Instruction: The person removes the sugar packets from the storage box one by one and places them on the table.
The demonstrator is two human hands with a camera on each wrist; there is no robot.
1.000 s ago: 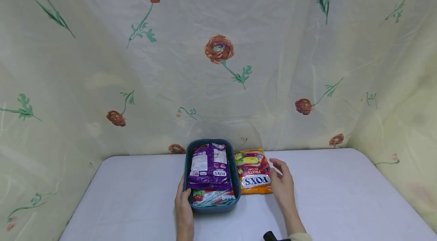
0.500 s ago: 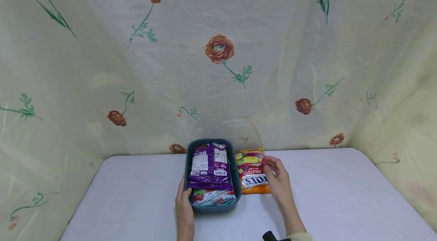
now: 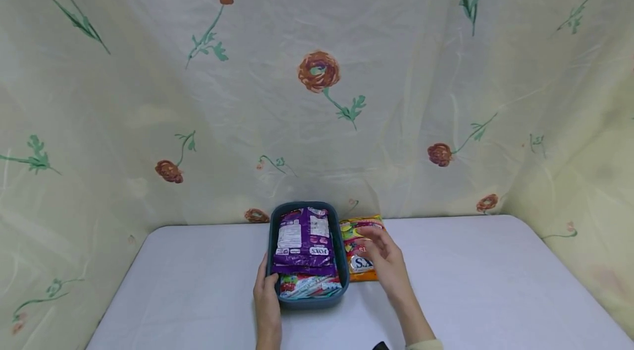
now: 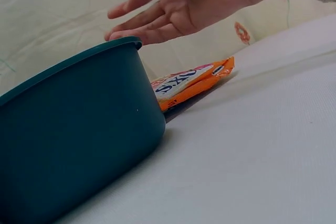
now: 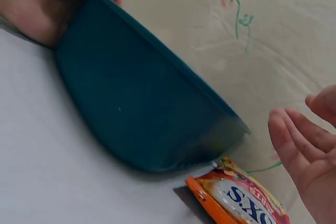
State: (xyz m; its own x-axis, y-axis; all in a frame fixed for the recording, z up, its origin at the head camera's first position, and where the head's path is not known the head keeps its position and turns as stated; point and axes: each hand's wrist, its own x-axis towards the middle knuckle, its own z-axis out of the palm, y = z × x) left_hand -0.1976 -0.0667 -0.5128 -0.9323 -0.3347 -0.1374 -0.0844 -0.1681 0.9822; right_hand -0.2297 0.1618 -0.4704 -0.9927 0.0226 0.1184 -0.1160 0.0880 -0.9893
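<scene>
A dark teal plastic bin (image 3: 313,304) stands on the table, and my left hand (image 3: 266,301) grips its left side with the thumb over the rim. In it lie a purple Fox's candy bag (image 3: 303,242) and, nearer the front, a red, white and turquoise packet (image 3: 311,287). Right against the bin's right side lies an orange, red and yellow Fox's fruit candy bag (image 3: 358,274). My right hand (image 3: 390,267) hovers over this bag with loosely bent fingers and holds nothing. In the right wrist view, a gap shows between the right hand (image 5: 310,156) and the bag (image 5: 239,200).
The white-covered table (image 3: 198,284) ends at a hanging floral sheet (image 3: 386,91) just behind the bin. More of the sheet closes in both sides. A black object (image 3: 380,345) shows at the bottom edge by the right sleeve.
My right hand has moved left, from beside the orange candy bag's right edge, past touching that edge, to over the bag. The bag, the bin and my left hand have stayed put.
</scene>
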